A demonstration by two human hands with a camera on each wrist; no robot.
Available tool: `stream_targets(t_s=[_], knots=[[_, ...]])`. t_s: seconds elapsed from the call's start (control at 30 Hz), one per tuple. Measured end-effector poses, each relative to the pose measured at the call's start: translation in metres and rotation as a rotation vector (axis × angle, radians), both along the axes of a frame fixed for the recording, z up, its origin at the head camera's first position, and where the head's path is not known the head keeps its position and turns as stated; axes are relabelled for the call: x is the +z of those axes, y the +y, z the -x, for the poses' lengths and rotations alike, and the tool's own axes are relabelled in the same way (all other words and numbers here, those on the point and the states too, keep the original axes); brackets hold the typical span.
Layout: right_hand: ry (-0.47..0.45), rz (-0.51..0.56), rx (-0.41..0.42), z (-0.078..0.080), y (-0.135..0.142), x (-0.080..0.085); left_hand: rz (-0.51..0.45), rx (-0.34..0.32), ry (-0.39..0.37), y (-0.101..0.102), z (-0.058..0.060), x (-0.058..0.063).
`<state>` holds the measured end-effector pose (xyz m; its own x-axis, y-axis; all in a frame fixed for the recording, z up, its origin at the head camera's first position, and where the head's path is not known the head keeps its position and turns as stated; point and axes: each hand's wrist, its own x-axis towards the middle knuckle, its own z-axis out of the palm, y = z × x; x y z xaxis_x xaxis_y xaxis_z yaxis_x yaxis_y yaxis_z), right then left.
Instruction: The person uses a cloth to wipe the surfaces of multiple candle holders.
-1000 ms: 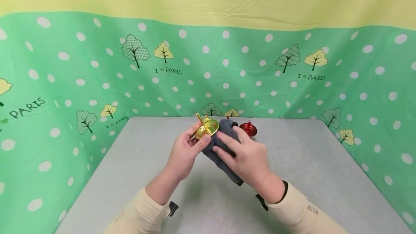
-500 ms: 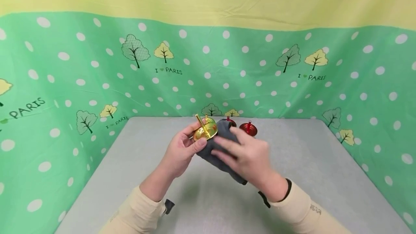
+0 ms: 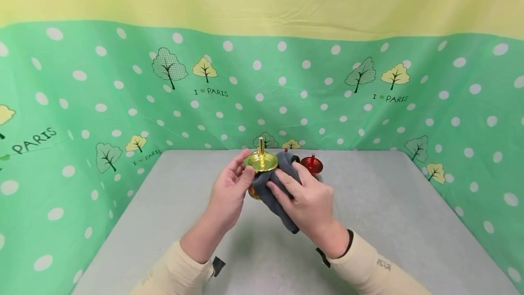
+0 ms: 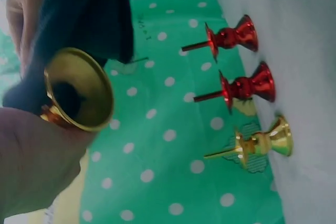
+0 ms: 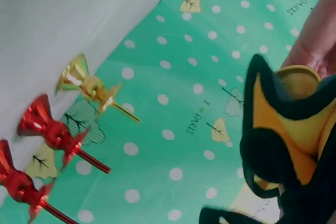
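A shiny gold candlestick (image 3: 268, 164) with a dish and a spike stands upright in the air between both hands. My left hand (image 3: 227, 192) grips it from the left, thumb in front below the dish. Its flared hollow base (image 4: 100, 90) faces the left wrist camera. My right hand (image 3: 313, 199) holds a dark grey cloth (image 3: 273, 197) against the candlestick's right side and stem, with the fingers spread over the cloth. One end of the cloth hangs down. The right thumb is hidden. In the right wrist view, dark cloth folds (image 5: 257, 98) partly cover the candlestick.
Farther back on the grey table (image 3: 172, 222) stand a red candlestick (image 3: 312, 165), a second red candlestick (image 4: 247, 88) and another gold candlestick (image 4: 262, 142), in a row. In the head view, the held candlestick and cloth hide much of this row. A green dotted curtain (image 3: 282, 90) surrounds the table.
The held candlestick was tilted with its spike leaning left and now stands upright, its base showing under the cloth. The right hand and cloth have shifted slightly along it. The standing candlesticks stay put.
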<state>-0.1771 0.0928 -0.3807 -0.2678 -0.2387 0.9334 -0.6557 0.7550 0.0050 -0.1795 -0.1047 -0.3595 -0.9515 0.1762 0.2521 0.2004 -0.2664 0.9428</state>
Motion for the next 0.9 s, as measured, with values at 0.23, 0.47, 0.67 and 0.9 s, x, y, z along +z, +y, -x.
stream_targets(t_s=[0.23,0.47,0.67,0.9], knots=[[0.17,-0.055,0.018,0.002,-0.008,0.003,0.028,0.008,0.01,0.004,-0.003,0.005],[-0.067,0.113,0.157,0.008,0.001,0.012,-0.102,-0.114,-0.033,-0.004,0.003,0.004],[0.182,-0.042,0.173,0.005,-0.003,0.012,-0.183,-0.062,-0.145,-0.002,0.003,0.002],[-0.058,0.165,0.098,0.013,0.004,0.016,-0.204,-0.088,-0.124,-0.002,0.003,0.002]])
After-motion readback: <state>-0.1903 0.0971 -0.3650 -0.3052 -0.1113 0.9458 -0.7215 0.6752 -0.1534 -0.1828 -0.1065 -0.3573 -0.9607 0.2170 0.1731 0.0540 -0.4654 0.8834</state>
